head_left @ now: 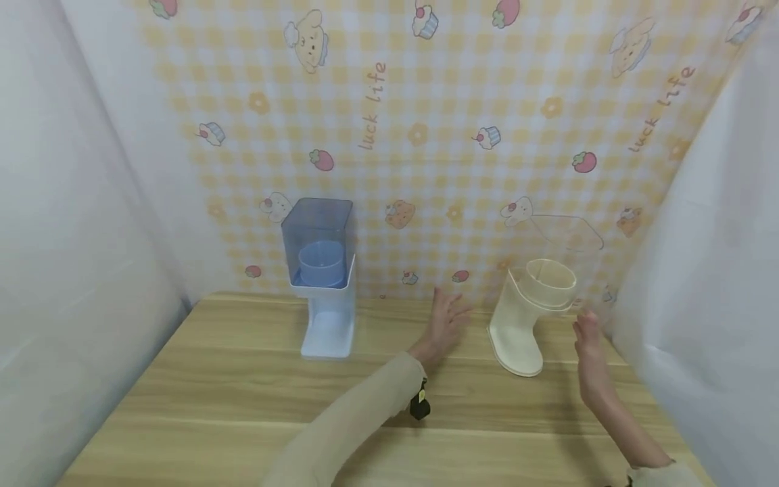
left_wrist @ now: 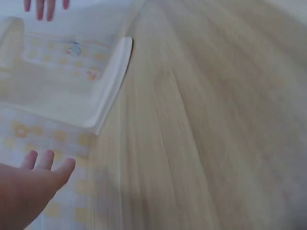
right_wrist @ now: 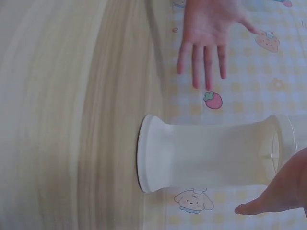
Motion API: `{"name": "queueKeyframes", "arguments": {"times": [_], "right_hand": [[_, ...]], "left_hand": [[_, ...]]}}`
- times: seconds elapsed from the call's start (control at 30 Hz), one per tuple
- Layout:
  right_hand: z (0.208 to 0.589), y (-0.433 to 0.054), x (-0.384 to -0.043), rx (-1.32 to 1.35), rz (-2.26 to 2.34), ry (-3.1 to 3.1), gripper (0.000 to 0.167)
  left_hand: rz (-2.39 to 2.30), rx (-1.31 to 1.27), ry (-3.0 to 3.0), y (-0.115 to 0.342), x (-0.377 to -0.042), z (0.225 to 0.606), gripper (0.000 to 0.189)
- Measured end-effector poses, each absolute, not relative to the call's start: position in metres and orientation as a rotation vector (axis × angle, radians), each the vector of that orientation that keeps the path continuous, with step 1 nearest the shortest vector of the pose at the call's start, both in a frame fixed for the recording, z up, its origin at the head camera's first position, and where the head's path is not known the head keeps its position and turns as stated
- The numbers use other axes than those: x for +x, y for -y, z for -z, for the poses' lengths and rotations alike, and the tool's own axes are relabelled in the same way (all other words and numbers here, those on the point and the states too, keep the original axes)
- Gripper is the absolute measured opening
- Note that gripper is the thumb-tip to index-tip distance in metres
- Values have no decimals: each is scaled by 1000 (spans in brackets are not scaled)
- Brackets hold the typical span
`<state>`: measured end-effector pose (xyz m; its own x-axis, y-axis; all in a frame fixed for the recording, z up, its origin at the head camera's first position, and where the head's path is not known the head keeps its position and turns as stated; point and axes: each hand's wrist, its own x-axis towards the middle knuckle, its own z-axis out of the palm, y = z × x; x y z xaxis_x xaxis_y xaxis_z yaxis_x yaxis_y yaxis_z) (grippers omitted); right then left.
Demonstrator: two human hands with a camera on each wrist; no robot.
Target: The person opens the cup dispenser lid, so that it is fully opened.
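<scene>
Head view looking forward and down over the worktop (head_left: 243, 406); both wrist views close in, sharing the cream dispenser (head_left: 529, 318).

I see my left hand (head_left: 443, 323) hovering with fingers spread above the pale wooden tabletop (head_left: 243, 406), just left of the cream plastic dispenser with a clear top container (head_left: 535, 311). My right hand (head_left: 589, 352) sits close to that dispenser's right side, fingers relaxed (whether they touch it I cannot tell). Well apart on the left stands a white dispenser with a blue translucent container (head_left: 322, 277). Behind both hangs a yellow checked backdrop with cartoon prints (head_left: 426, 122).
</scene>
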<state>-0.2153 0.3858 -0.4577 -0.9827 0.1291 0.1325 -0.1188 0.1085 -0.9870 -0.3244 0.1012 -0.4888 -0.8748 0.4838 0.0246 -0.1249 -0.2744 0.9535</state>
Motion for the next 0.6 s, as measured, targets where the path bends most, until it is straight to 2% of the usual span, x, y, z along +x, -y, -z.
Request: {"name": "queueKeyframes", "arguments": {"times": [0.07,0.13,0.23,0.43,0.6], "right_hand": [[415,-350,-191,-34,-1968,2165,80],[391,-327,-176,-57,-1922,2178,80],[391,-324,-176,-75,-1844,2187,79],[385,-325,-199,-229,-1765,2059,87],[378,-317,-218,-250,-1709,2055,93]], "left_hand": [[-2145,522,-1701,-96,-303,461,91],[-2089,552,-1786,-98,-298,455,89],[-2010,594,-1848,-114,-308,469,84],[-1935,647,-1894,-142,-319,453,85],[-1927,646,-1885,-156,-327,451,87]]}}
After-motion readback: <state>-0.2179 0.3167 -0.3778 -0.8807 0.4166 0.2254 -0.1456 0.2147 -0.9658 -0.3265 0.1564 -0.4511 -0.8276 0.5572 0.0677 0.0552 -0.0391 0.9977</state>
